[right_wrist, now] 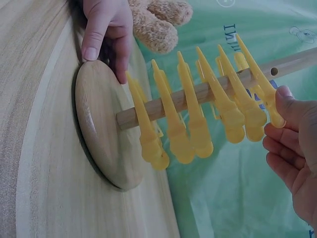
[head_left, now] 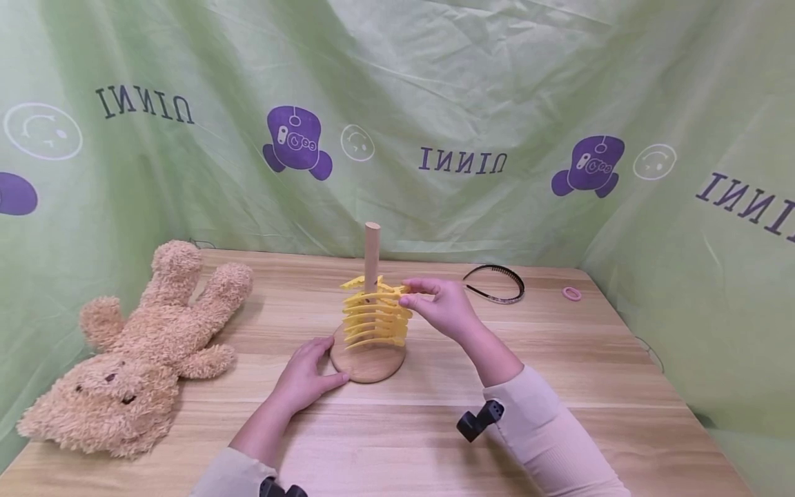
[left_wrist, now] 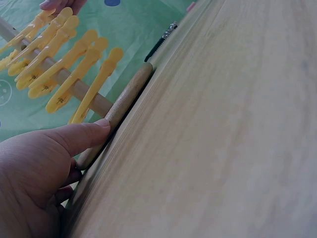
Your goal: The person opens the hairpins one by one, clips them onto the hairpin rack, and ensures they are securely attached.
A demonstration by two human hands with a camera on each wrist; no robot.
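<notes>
A round wooden base (head_left: 373,371) with an upright wooden post (head_left: 372,252) stands on the table. Several yellow hair clips (right_wrist: 173,124) are clamped around the post, one above another. My left hand (head_left: 304,376) holds the near left rim of the base; in the left wrist view its thumb (left_wrist: 94,133) presses on the rim and the other fingers are partly hidden. With thumb and fingers, my right hand (head_left: 444,310) pinches the handle end of the topmost hair clip (right_wrist: 260,82). That clip lies across the post, below a small hole in the wood.
A plush bear (head_left: 143,352) lies on its back at the left of the wooden table (head_left: 559,400). Behind my right hand lies a black headband (head_left: 520,281), with a pink hair tie (head_left: 571,294) farther right. Green printed cloth (head_left: 435,103) encloses the back and sides.
</notes>
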